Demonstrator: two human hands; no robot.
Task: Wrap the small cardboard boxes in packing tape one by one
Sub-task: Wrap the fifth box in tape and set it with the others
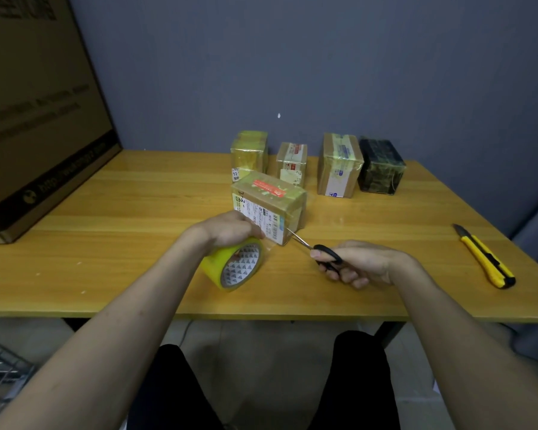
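On our wooden table (106, 212) the small cardboard box (269, 204) sits in the middle, in front of four other little boxes, its long side running left to right and its label facing us. Our left hand (227, 228) curls around the yellow tape roll (235, 265) just beside the box, and our right hand (357, 263) has its fingers through the scissors (319, 251), tips pointing at the stretched tape. We think the snip could go crooked or the loose tape could stick to itself if the roll goes slack.

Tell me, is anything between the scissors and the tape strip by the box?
Nothing visible. The scissors in the right hand point at the strip running from the roll, held by the left hand, to the box.
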